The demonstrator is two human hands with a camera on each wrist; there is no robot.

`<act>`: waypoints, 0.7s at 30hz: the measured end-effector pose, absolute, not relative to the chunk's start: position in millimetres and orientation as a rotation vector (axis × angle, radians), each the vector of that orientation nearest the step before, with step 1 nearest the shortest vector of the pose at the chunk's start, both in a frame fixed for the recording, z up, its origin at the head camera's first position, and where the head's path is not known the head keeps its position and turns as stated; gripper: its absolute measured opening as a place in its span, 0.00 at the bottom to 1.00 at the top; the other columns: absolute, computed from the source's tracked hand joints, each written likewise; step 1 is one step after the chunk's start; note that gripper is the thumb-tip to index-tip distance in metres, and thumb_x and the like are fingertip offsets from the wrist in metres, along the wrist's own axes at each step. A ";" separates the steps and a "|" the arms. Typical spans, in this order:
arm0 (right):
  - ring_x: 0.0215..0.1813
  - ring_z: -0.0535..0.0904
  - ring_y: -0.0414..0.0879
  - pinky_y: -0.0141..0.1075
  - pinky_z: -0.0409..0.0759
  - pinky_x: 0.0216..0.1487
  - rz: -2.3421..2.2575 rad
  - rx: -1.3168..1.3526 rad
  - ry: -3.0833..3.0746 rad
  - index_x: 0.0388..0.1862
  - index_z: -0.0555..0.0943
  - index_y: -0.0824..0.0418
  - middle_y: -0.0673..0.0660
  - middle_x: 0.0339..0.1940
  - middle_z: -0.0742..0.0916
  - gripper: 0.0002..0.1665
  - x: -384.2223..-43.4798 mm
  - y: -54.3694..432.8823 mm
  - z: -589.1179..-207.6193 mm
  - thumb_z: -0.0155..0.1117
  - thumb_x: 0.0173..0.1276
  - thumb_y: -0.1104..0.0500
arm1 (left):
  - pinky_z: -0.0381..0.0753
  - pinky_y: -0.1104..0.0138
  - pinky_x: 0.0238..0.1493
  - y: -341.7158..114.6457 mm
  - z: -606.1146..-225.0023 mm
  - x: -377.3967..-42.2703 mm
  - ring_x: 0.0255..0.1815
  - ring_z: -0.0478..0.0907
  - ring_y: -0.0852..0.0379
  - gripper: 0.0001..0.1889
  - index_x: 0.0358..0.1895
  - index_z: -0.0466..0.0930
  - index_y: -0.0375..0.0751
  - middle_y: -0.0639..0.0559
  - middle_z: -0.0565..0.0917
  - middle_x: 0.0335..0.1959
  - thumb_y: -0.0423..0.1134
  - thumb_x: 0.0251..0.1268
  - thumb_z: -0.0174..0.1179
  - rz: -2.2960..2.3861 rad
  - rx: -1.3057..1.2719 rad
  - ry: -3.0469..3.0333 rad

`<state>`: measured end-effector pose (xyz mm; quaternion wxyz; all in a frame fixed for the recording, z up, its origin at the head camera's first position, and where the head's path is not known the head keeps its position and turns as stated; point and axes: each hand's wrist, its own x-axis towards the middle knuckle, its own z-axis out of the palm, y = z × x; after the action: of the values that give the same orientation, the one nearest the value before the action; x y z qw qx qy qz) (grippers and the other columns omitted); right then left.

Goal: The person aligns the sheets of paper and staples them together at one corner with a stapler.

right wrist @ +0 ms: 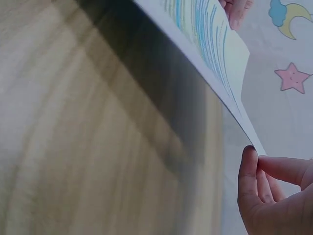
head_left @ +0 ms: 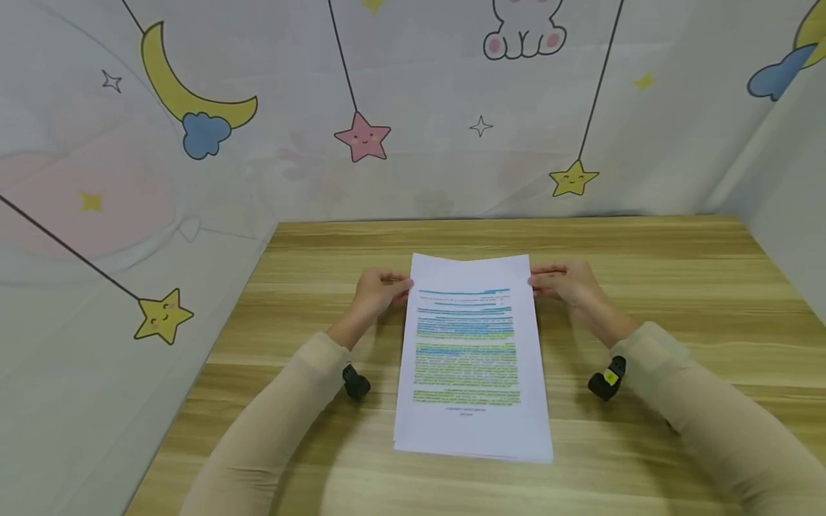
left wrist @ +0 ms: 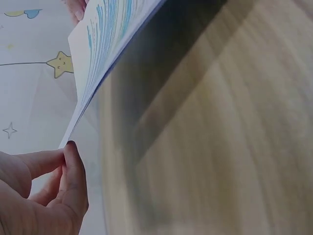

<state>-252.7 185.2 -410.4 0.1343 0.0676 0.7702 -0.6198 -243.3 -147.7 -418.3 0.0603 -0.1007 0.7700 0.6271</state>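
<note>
A white stack of rectangular printed paper sheets [head_left: 464, 430], its top page marked with blue-teal bands toward the far end and yellow-green ones toward the near end, lies between the two hands near the middle of the scene; its far edge dips in the middle, and the wrist views show the held part raised above the worktop with a dark shadow beneath; the left hand [head_left: 377, 290] pinches the left edge near the far end, thumb and fingers closed together on the paper; the right hand [head_left: 571, 283] pinches the right edge opposite in the same way; both arms wear pale beige cloth sleeves [head_left: 729, 423], each with a small black device [head_left: 356, 383] at the wrist; under all this spreads a light brown wood-grained worktop [head_left: 677, 265]; beyond its far edge hangs a white cloth backdrop [head_left: 426, 179] printed with a smiling pink star [head_left: 363, 137], yellow stars and a yellow crescent moon [head_left: 187, 89] with a blue cloud.
</note>
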 end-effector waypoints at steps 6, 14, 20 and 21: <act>0.38 0.85 0.40 0.36 0.84 0.52 -1.895 0.102 2.210 0.63 0.73 0.75 0.54 0.43 0.86 0.26 -251.9 193.2 -385.5 0.65 0.71 0.63 | 0.86 0.60 0.48 -145.5 -395.9 -242.5 0.34 0.85 0.56 0.12 0.49 0.82 0.28 0.39 0.84 0.41 0.32 0.68 0.65 1.922 -0.220 2.360; 0.37 0.86 0.42 0.33 0.85 0.45 -2.114 -0.006 2.131 0.60 0.73 0.79 0.51 0.36 0.88 0.25 -251.2 202.7 -349.0 0.67 0.69 0.66 | 0.86 0.64 0.44 -136.0 -359.3 -242.4 0.38 0.83 0.52 0.12 0.50 0.83 0.30 0.40 0.83 0.42 0.33 0.68 0.64 1.978 -0.015 2.473; 0.37 0.86 0.42 0.33 0.86 0.42 -2.256 -0.100 2.143 0.52 0.79 0.74 0.52 0.35 0.89 0.16 -247.4 209.6 -322.7 0.67 0.67 0.69 | 0.86 0.64 0.44 -127.6 -333.0 -242.3 0.39 0.84 0.51 0.11 0.49 0.82 0.29 0.40 0.82 0.42 0.33 0.70 0.63 2.063 0.157 2.515; 0.36 0.87 0.43 0.33 0.86 0.41 -2.299 -0.118 2.129 0.49 0.81 0.72 0.53 0.35 0.89 0.13 -246.6 210.4 -317.9 0.67 0.66 0.71 | 0.86 0.64 0.44 -126.1 -328.6 -242.5 0.39 0.84 0.51 0.11 0.49 0.81 0.28 0.40 0.82 0.42 0.32 0.70 0.62 2.083 0.193 2.520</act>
<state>-246.6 210.4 -317.9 0.0030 -0.0377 0.6790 -0.7331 -242.5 -126.1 -328.6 -0.0666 0.0587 0.7677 0.6346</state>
